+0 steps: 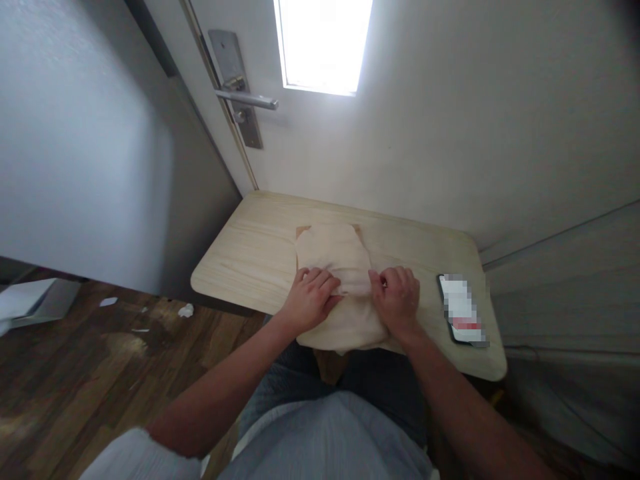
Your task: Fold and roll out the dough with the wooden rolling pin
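Left grip (313, 297) lies on a cream cloth (333, 250), its fingers bent over the middle of the fabric and the thumb set just nearer the body; whether it pinches a fold cannot be told. Right grip (399, 297) is at the cloth's right side, fingers curled in and thumb pointing toward the left hand; what sits between them is hidden, so its hold cannot be told either. Between the two hands the fabric shows small creases.

The cloth is spread on the pale wooden tabletop (235, 257), near its middle, running toward the front edge by the person's lap. Two corners of a brown piece (303, 231) show from under its far end. Well to the right, near the tabletop's right end, lies a phone (463, 310) with a blurred screen. Beyond stands a pale door (450, 120) with a metal handle (250, 100). White scraps (186, 311) dot the wooden floor (200, 340).
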Tool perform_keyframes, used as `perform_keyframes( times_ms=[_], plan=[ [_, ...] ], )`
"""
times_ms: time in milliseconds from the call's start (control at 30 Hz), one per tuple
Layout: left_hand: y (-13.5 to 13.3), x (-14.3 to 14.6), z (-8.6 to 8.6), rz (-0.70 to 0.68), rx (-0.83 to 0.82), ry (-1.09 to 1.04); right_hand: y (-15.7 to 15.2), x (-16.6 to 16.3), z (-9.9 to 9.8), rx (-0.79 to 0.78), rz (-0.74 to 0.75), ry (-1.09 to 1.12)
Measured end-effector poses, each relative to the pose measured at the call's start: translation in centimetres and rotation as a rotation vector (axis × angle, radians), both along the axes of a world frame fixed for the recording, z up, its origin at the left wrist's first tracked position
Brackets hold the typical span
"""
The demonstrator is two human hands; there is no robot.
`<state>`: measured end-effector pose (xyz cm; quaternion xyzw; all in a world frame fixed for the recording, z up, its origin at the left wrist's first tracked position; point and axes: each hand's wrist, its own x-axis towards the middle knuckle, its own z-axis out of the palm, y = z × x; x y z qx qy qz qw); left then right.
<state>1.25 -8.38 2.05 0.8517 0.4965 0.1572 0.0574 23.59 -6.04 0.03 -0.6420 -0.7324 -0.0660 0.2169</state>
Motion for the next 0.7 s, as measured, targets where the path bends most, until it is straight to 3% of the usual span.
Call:
perform_keyframes(
  times_ms=[200, 333, 467, 700],
  plan=[
    [-3.8, -4.0, 0.0, 0.107, -0.044, -0.029, -1.8, -4.5, 1.1, -0.094, 0.108, -0.001],
    [-5.0, -4.3, -0.3, 0.213, -0.026, -0.033, -2.0, -6.3, 0.5, -0.088, 0.09, 0.012],
    [-4.8, -2.4, -0.4, 0.34, 0.027, 0.001, -1.9, -7.0, -0.2, -0.067, 0.055, -0.014],
    [-1.9, -1.9, -1.0, 0.342, 0.012, 0.019, 0.2, -7.9, -0.3, -0.123, 0.028, -0.048]
  ],
)
